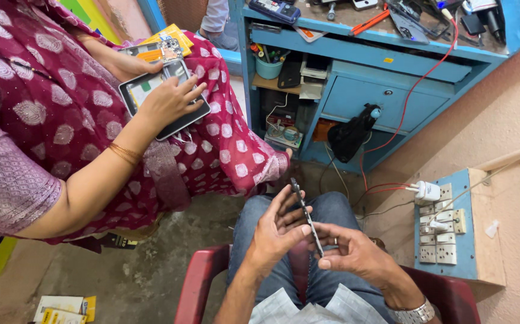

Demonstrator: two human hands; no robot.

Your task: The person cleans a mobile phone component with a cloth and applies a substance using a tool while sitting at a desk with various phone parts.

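Thin, stiff and probably fragile, the phone (304, 215) sits edge-on, pinched by our left hand (276, 231) and right hand (351, 249) along its rims.

The person wears blue jeans (326, 210), a checked shirt sleeve (314, 309), a metal wristwatch (413, 314) and a finger ring (335, 240).

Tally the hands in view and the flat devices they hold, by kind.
Person's own hands: 2, left hand and right hand, both on a thin dark phone seen edge-on.
Co-worker's hands: 1 clearly visible.
Flat devices held: 2, the phone and a dark tablet.
Total: 5
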